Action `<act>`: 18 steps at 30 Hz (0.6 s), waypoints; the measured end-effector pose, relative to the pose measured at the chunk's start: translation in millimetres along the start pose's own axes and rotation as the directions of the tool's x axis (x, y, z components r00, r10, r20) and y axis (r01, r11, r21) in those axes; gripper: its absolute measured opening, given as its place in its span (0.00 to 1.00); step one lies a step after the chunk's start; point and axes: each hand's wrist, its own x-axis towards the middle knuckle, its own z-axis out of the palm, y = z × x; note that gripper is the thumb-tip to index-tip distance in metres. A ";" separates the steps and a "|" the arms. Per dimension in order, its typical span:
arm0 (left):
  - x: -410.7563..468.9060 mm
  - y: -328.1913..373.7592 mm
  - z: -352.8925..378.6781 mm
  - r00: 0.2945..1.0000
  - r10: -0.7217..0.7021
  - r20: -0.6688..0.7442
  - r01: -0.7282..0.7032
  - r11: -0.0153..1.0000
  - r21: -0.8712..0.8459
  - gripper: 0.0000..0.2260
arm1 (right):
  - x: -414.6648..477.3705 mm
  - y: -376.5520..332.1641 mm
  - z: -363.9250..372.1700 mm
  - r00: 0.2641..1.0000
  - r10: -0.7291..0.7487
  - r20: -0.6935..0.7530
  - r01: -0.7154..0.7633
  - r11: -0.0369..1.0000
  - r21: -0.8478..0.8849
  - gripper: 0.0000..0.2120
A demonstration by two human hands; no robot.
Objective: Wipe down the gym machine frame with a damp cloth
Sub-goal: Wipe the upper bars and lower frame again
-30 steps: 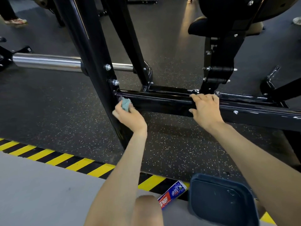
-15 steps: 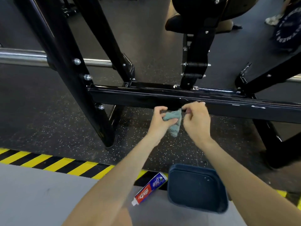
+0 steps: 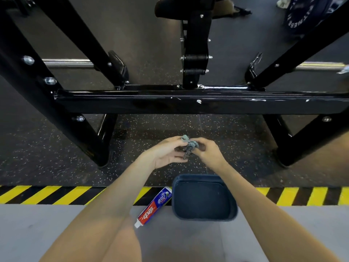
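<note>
The left hand (image 3: 166,153) and right hand (image 3: 208,152) pinch the bunched cloth (image 3: 189,146) in their fingers (image 3: 174,141), off the frame (image 3: 132,103), at 6 o'clock from its bar. The bar top shows wet streaks, perhaps wiped; legs and uprights look left to do

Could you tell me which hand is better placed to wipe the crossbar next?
Probably the right hand: it curls round most of the cloth, while the left hand only pinches its top; the crossbar faces both.
</note>
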 end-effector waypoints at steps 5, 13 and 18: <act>12.3 -17.1 -0.9 0.990 -0.022 -0.141 0.053 0.974 0.220 0.12 | -3.1 8.9 -10.6 0.978 0.150 0.144 -0.171 0.974 0.146 0.11; 31.8 -76.6 12.6 0.954 -0.223 -0.199 0.260 0.947 0.189 0.14 | -19.5 61.9 -10.2 0.657 0.508 0.556 -0.660 0.744 0.100 0.14; 50.6 -126.4 20.8 0.948 -0.240 -0.208 0.284 0.934 0.215 0.32 | -28.2 104.3 4.4 0.511 0.619 0.596 -0.828 0.541 0.149 0.14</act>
